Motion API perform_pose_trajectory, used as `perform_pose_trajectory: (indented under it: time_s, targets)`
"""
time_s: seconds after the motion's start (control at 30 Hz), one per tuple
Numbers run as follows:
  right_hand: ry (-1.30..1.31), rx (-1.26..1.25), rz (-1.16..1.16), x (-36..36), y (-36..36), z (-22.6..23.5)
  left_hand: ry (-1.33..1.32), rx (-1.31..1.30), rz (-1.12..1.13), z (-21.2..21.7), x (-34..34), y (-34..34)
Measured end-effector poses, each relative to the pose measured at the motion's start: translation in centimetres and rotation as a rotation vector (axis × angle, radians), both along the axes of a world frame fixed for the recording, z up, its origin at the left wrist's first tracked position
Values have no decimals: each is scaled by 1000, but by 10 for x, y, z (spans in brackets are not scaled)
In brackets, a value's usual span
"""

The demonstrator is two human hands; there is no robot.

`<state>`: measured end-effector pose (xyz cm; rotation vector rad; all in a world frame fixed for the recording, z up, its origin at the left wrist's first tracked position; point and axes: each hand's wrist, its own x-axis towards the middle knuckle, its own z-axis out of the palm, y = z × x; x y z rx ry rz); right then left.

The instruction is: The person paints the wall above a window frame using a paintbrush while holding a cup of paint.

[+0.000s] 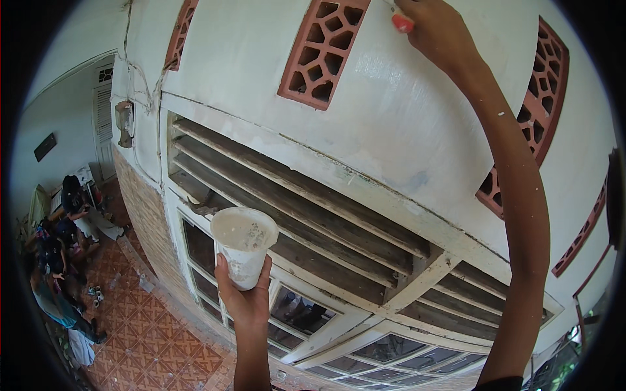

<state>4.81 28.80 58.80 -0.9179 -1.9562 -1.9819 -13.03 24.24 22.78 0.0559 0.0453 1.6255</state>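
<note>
- Head camera, nearest first: the left hand (244, 296) rises from the lower edge, fingers wrapped from below around a white plastic cup (243, 246) smeared with pale paint or filler, thumb on its left side and fingertips on its right.
- That cup stands upright in the grip, its open mouth showing a whitish film inside, held in front of the window's lower left part.
- Right of it, the right arm stretches up the frame, flecked with white spots, to the right hand (440, 29) at the top edge.
- Its fingers are clenched around a red-handled tool (402, 23); only the red end shows, the rest is cut off by the picture's edge, so what kind of tool it is cannot be told.
- That hand lies against the white wall (391, 111), between two red openwork vent blocks (324, 49).
- Below the wall runs a window frame (365, 195) with weathered wooden louvre slats (293, 208) and glass panes (391, 352) under them.
- Farther off, on the left, a patterned red tiled floor (153, 339) lies well below.
- People (62, 274) sit or crouch there beside a brick wall base (147, 215), well apart from the hands.
</note>
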Motion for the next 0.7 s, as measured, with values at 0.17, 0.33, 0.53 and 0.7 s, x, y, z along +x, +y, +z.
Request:
perform_pose_trajectory:
  time_s: [0.17,0.33,0.53,0.7]
  targets:
    - [-160,-253,-30,-8,-2,-72,4,-58,-20,-12,0,-6]
    - [436,-779,15,9,-18,-122,7,-94,-62,-24,-6,-12]
    - [457,-256,176,18,-12,16,-11,-92,-52,-30,-3,-16]
    - [-54,79,-269,4,0,20,24,-96,-83,-43,2,-25]
